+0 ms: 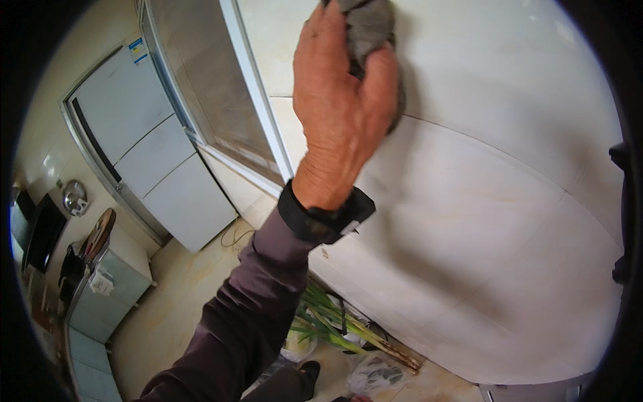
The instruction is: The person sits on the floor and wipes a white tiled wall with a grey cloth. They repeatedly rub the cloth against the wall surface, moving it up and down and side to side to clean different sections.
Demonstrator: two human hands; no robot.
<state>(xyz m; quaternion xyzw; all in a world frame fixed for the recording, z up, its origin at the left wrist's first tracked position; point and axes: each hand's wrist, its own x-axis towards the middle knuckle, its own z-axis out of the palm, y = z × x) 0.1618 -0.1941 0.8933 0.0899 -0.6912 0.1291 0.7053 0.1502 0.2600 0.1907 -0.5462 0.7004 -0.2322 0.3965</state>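
A bunched dark grey cloth (pixel 370 27) is in my left hand (pixel 341 85), pressed flat against the cream wall tiles (pixel 477 211). The back of this hand faces me, the thumb lies at the cloth's right edge, and the fingertips are partly hidden near the top of the view. A black band (pixel 326 216) is around the wrist, over a dark sleeve. At the bottom edge shows a sliver of skin beside dark fabric, seemingly my right hand (pixel 360 399); its fingers and anything in it are hidden. Shadows of the arm fall on the tiles.
A white-framed sliding door or window (pixel 256 95) adjoins the wall. Below lie green onions (pixel 346 324) and a clear plastic bag (pixel 377 373) on the floor, near a dark shoe (pixel 310 377). Further left stand a pale panelled door (pixel 150 135) and a kitchen cabinet (pixel 100 311).
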